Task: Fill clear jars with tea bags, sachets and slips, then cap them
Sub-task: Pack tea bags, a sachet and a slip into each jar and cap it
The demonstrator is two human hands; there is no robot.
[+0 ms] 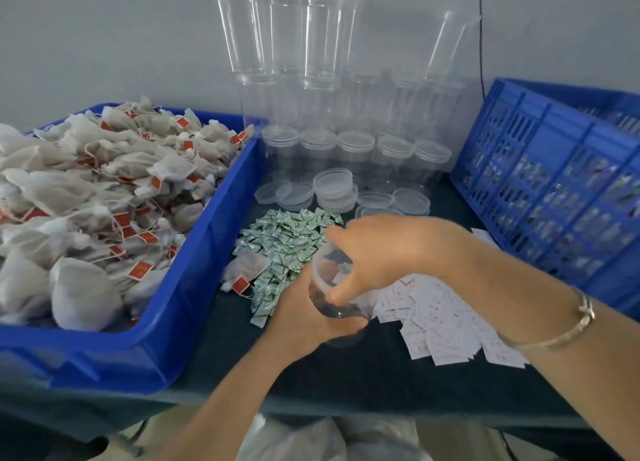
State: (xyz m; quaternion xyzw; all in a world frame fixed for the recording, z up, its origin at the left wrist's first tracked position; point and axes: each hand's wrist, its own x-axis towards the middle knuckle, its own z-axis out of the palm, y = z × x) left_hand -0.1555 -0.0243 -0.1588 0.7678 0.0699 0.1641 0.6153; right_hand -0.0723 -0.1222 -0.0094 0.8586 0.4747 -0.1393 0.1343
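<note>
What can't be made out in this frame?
All head view.
What is in the jar: the right hand covers its mouth, the left hand wraps its wall.
Whether the right hand's grip holds anything: hidden under it.
Contents of the blue crate: blurred behind its lattice.
Print on the slips: too small.
The tea bag bin: cut by the left edge.
</note>
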